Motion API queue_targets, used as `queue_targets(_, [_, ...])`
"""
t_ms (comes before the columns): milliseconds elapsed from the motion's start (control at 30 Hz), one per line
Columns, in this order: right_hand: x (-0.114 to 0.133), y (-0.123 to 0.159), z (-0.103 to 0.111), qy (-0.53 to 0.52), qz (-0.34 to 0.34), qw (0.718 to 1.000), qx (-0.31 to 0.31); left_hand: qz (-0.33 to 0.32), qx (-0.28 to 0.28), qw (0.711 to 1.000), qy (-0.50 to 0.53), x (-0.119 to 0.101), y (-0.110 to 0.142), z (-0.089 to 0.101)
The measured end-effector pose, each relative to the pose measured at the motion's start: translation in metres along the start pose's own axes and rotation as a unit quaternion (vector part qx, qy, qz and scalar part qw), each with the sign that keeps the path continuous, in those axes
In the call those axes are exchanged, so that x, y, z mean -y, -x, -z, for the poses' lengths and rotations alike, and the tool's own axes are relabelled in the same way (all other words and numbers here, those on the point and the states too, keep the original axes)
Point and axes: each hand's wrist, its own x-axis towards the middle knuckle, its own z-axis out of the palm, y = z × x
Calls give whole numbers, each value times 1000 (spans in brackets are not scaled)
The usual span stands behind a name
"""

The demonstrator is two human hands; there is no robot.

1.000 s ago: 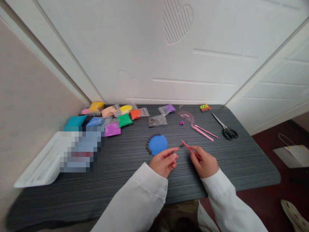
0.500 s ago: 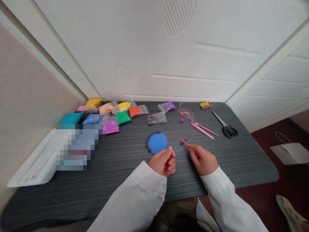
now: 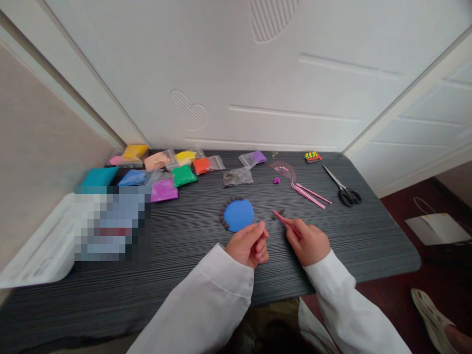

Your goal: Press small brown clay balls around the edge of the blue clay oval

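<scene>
My right hand is closed round a pink clay tool, a slim stick whose tip points up and left. Under that tip lies a small dark brown piece of clay on the table. My left hand is curled with thumb against fingers; whatever it may hold is hidden. Just beyond it rests a flat blue clay disc, edged along its left and top side with small dark brown clay balls. The left hand's knuckles overlap the disc's near edge in view.
Bags of coloured clay, among them green and purple, line the back left. A brown clay bag, a protractor, pink tools, scissors and a small yellow-topped piece lie farther right. A white tray stands left.
The view has shifted slightly. The pink tool's tip has moved a little across the brown piece, which now shows more on the tool's far side. The left hand stays curled.
</scene>
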Motion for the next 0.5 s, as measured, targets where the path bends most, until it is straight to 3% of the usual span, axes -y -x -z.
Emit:
queue_targets(200, [2, 0, 2, 10, 9, 1000, 20, -20, -27, 999, 0, 2, 0, -1])
queue_targets(500, [3, 0, 7, -2, 14, 999, 48, 14, -65, 998, 17, -2, 3, -5])
